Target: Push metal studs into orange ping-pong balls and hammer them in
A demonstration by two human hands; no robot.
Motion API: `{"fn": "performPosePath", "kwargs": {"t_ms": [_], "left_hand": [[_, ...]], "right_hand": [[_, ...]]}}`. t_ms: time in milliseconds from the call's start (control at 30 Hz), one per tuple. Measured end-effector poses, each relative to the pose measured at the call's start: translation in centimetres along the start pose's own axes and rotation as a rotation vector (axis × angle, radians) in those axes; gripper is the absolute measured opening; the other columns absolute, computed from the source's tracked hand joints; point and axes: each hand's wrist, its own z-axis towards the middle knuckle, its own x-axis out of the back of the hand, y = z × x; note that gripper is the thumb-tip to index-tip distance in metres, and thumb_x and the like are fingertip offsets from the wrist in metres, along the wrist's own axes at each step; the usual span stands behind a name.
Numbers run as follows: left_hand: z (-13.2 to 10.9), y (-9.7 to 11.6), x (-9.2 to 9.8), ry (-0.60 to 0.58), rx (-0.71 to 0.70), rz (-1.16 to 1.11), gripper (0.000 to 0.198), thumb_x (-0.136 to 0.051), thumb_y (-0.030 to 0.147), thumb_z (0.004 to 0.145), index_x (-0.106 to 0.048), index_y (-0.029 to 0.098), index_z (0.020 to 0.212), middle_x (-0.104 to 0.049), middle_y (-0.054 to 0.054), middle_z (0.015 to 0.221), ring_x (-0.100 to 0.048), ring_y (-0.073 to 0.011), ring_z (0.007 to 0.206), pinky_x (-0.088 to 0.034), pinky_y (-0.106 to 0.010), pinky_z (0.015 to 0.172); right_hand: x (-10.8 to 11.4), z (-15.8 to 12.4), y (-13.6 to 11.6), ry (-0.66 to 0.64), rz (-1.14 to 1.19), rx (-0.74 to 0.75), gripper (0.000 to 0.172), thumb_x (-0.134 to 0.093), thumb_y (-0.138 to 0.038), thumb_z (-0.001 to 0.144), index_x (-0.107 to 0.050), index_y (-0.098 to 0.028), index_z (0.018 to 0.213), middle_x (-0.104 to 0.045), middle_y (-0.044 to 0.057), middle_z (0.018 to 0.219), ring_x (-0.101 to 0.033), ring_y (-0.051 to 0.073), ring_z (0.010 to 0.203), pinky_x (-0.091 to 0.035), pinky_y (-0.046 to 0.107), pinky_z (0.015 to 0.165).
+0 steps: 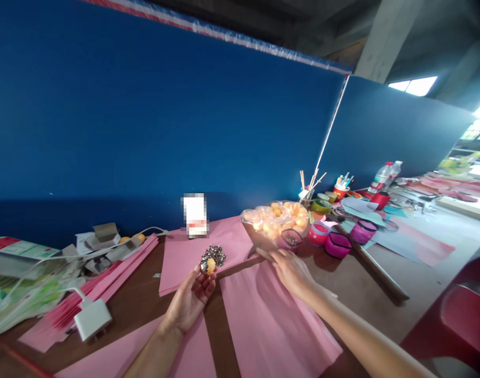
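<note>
- Orange ball (pixel 211 266), held in the left hand's (pixel 190 302) narrow fingertip grip; dark shiny bits cover its left side, their form unclear.
- Metallic pile (pixel 218 254), just beyond on pink paper (pixel 179 266), partly hidden by the ball.
- Plastic bag (pixel 269 215) of similar balls, far right, partly behind a purple cup (pixel 290 239).
- Right hand (pixel 290 269), nearer; cannot tell whether its grip holds anything.

Bright windows (pixel 421 85) shine beyond the tall blue partitions (pixel 165 115).
</note>
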Motion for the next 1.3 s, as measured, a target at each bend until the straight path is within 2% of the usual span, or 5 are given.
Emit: {"fn": "performPosePath", "kwargs": {"t_ms": [333,567,733,1000,1300], "left_hand": [[0.0,0.0,0.2,-0.011,-0.001,-0.003,0.019,-0.05,0.019,0.083,-0.063,0.009,0.092,-0.067,-0.014,0.092,-0.064,-0.0142,0.074,-0.055,-0.024,0.068],[0.2,-0.1,0.3,-0.052,-0.013,-0.032,0.018,-0.049,0.018,0.083,-0.063,0.01,0.09,-0.067,-0.012,0.087,-0.064,-0.0138,0.071,-0.055,-0.024,0.067],[0.2,-0.1,0.2,-0.028,-0.017,-0.065,0.019,-0.047,0.018,0.084,-0.063,0.01,0.088,-0.068,-0.012,0.083,-0.064,-0.0142,0.069,-0.054,-0.024,0.065],[0.3,0.2,0.1,0.016,0.0,-0.091,0.019,-0.047,0.019,0.083,-0.063,0.009,0.08,-0.067,-0.012,0.077,-0.063,-0.0146,0.068,-0.054,-0.025,0.066],[0.5,0.3,0.2,0.008,0.01,-0.076,0.019,-0.047,0.018,0.081,-0.062,0.011,0.088,-0.067,-0.01,0.08,-0.063,-0.0149,0.069,-0.055,-0.026,0.065]], "right_hand": [[1.9,1.9,-6.4,0.083,0.195,0.235,0.024,-0.04,-0.016,0.087,-0.056,-0.022,0.105,-0.063,0.004,0.092,-0.056,0.017,0.088,-0.039,0.026,0.079],[-0.1,6.6,-11.1,0.084,0.535,0.333,0.027,-0.039,-0.017,0.088,-0.055,-0.021,0.11,-0.065,0.005,0.102,-0.06,0.016,0.091,-0.044,0.025,0.077],[-2.3,9.6,-13.4,0.097,0.828,0.251,0.024,-0.041,-0.021,0.087,-0.059,-0.018,0.103,-0.067,0.002,0.079,-0.062,0.013,0.071,-0.047,0.022,0.067],[-3.2,11.5,-14.6,0.253,1.022,0.122,0.028,-0.033,-0.031,0.091,-0.056,-0.018,0.099,-0.06,0.0,0.071,-0.056,0.01,0.055,-0.044,0.019,0.052],[-2.6,8.6,-11.9,0.262,0.796,0.184,0.029,-0.03,-0.026,0.092,-0.052,-0.018,0.108,-0.062,0.004,0.087,-0.058,0.014,0.079,-0.045,0.024,0.072]]}}
